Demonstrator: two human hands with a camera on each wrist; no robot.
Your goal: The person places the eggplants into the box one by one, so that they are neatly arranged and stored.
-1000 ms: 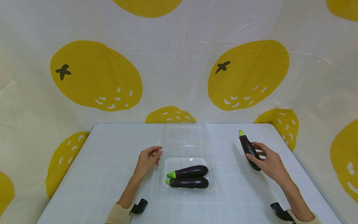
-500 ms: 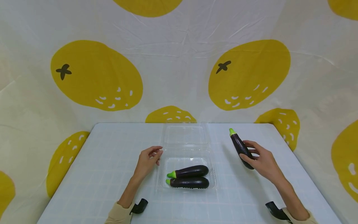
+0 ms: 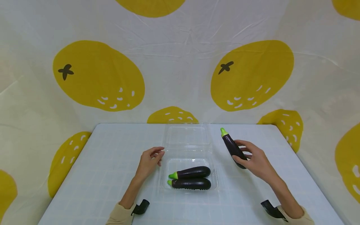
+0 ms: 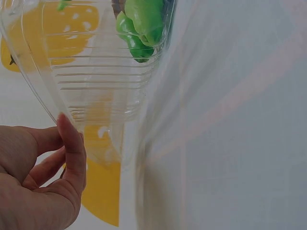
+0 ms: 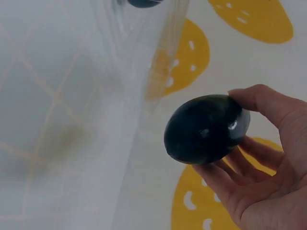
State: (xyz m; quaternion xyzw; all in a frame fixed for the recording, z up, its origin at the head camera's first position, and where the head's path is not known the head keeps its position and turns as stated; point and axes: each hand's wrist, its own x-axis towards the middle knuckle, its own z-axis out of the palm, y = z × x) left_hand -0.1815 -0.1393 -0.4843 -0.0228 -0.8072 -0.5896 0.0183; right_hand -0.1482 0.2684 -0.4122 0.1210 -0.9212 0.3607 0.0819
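My right hand (image 3: pixel 256 161) holds an eggplant (image 3: pixel 232 147) above the table, right of the clear plastic container. The eggplant tilts with its green stem end pointing away and left. In the right wrist view, its rounded dark end (image 5: pixel 201 129) sits between thumb and fingers. Two more eggplants, an upper one (image 3: pixel 194 172) and a lower one (image 3: pixel 191 183), lie side by side in the container (image 3: pixel 215 182), stems to the left. By the container's left edge, my left hand (image 3: pixel 149 161) has loosely bent fingers; whether they touch the rim is unclear.
The container's hinged lid (image 3: pixel 187 136) lies folded back towards the far table edge. A pale checked cloth covers the table (image 3: pixel 118 140). Behind it hangs a white sheet (image 3: pixel 177 78) printed with yellow fruit.
My right hand has carried the eggplant leftward, closer to the container. The left hand and the two eggplants in the container stay where they were.
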